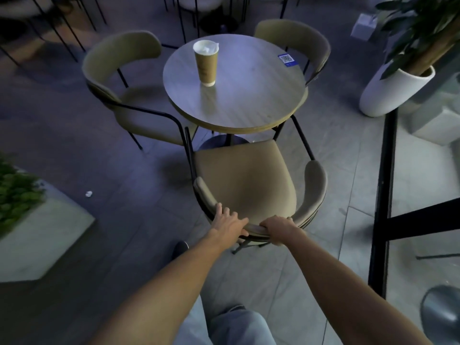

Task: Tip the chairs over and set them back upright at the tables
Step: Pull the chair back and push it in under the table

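both hands, left hand and right hand, are clamped on the near chair backrest at lower centre. tipped carelessly, it could knock the table and topple the paper cup.

Café seating area, round table with paper cup, upholstered chairs, potted plants

A round wood-grain table stands on a dark pedestal base. On its far left part a tall paper cup stands upright, and a blue QR-code sticker lies flat near the far right edge. The tiled floor carries three padded chairs around the table, a white plant pot at far right, and a small crumpled scrap at left.
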Tool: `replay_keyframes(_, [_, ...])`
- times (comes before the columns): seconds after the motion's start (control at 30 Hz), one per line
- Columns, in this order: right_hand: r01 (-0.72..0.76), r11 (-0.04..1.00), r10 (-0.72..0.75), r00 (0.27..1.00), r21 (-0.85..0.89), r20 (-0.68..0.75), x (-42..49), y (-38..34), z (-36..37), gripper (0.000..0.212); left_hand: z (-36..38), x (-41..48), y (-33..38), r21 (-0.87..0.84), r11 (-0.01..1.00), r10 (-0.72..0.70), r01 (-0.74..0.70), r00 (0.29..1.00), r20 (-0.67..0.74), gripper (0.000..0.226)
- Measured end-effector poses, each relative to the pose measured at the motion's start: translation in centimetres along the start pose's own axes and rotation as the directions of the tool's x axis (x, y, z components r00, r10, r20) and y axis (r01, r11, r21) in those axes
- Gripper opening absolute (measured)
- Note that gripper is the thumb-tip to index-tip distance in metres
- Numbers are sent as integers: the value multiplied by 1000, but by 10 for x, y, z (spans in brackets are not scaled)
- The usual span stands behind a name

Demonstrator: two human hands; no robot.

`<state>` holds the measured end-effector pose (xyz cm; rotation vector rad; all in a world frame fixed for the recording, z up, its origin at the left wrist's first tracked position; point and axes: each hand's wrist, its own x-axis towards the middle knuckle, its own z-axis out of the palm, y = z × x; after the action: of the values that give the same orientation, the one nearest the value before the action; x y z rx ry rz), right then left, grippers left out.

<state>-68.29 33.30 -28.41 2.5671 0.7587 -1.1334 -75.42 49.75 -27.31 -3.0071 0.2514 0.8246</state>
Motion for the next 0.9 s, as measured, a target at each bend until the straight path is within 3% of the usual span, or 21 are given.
replay_keyframes(0.57, [15, 1000, -14, 999, 22, -29, 3, 16, -3, 43, -3, 13, 14, -32, 999, -40, 39, 999, -15, 37])
replay_keyframes(0.9, [42, 999, -41, 996, 18, -80, -24, 11, -30, 50, -17, -1, 16, -185, 980, -77, 73, 997, -18, 44])
